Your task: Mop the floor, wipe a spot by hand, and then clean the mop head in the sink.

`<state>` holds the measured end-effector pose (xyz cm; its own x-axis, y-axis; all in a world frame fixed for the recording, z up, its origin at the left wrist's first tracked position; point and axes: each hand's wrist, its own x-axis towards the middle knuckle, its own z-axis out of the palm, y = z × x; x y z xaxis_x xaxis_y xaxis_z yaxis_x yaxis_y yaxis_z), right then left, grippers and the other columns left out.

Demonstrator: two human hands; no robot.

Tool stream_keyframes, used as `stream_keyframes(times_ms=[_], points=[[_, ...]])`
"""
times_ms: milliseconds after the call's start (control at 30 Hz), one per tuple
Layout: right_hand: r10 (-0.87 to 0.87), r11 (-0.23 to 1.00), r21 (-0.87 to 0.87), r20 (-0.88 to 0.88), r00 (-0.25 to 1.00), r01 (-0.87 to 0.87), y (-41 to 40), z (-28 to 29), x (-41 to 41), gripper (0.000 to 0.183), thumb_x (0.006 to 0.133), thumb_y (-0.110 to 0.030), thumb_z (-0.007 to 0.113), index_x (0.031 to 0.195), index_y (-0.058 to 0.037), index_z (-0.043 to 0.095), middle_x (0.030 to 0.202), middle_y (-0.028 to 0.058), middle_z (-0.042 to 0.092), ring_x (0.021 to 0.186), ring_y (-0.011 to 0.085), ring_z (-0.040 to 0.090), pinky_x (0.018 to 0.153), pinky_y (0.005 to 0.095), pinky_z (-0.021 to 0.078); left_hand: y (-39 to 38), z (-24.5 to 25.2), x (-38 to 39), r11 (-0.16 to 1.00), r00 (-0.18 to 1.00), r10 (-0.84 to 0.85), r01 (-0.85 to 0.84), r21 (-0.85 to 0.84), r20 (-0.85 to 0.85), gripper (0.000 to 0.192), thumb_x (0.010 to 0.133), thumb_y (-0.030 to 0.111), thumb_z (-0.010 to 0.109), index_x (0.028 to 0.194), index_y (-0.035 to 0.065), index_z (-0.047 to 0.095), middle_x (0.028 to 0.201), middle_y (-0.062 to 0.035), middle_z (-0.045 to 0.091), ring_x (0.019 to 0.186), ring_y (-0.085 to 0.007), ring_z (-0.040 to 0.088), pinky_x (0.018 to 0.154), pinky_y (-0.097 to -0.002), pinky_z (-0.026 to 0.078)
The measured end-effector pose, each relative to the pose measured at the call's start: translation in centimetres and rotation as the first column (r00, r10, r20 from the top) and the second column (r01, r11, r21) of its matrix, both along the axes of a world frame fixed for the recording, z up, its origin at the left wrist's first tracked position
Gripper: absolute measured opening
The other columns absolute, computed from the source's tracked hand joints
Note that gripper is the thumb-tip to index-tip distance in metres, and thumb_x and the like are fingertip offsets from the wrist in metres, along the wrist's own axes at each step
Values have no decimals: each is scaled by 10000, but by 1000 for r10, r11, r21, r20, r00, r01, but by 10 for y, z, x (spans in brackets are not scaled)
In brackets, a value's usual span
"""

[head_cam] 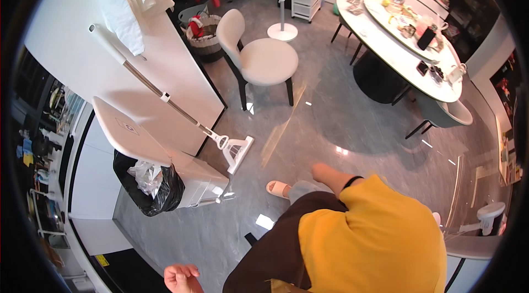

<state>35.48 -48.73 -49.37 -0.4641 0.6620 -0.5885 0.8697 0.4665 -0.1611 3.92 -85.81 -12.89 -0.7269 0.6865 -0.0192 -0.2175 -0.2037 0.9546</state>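
My left hand point(180, 278) is at the bottom left edge, its fingers loosely curled with nothing seen in them. Past the yellow sleeve, my right hand point(323, 171) hangs above the floor; it is blurred and its fingers cannot be made out. Ahead to the left stands a white bin point(202, 181) with its lid point(132, 132) raised. A black bin liner point(171, 189) is folded over its rim, and crumpled clear plastic point(147, 178) lies inside. Behind the bin, a sponge mop point(151, 83) leans on the white wall panel, its white head point(237, 153) on the floor.
A cream chair point(268, 61) stands ahead, with a woven basket point(206, 41) and a pedestal fan point(282, 12) beyond it. The oval white table point(396, 68) at right bears food, bags and phones. White cloths point(124, 8) hang at upper left. A slippered foot point(277, 189) is below me.
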Motion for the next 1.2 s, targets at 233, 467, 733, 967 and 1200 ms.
stream_keyframes(times_ms=[233,467,733,967,1200], points=[[-243,950,-129,269,932,285,-97,65,146,224,757,-131,532,913,-37,664,1013,175,630,937,335,598,785,410,482,7,-23,16,992,991,-113,108,63,69,188,849,158,624,774,60,483,647,-46,441,607,-191,441,612,-333,395],[-526,831,-75,213,823,551,-118,97,183,257,807,-180,499,965,-48,654,1050,153,625,980,330,586,836,406,460,43,-13,56,917,922,-388,385,107,7,155,853,117,605,775,47,491,671,-35,465,608,-161,454,612,-294,397],[-490,867,-100,-1,872,487,-115,-33,291,240,796,-178,539,942,-32,660,1018,205,617,966,342,589,850,422,457,162,-6,166,868,867,-493,496,24,-71,465,938,262,468,536,52,364,453,-45,356,375,-178,384,397,-318,379],[-391,852,-236,308,867,467,-88,-16,362,290,756,-136,552,1016,-70,662,1068,152,623,1005,315,590,861,406,463,225,2,240,859,839,-512,499,-113,-184,201,924,169,485,782,30,452,626,-57,435,556,-175,463,544,-307,448],[-547,778,-306,101,831,549,-76,-82,374,355,759,-267,558,1049,-80,638,1091,135,613,1030,301,568,872,391,450,259,4,269,803,796,-585,540,-252,-157,71,893,63,502,936,6,498,650,-29,438,535,-120,428,520,-279,445]])
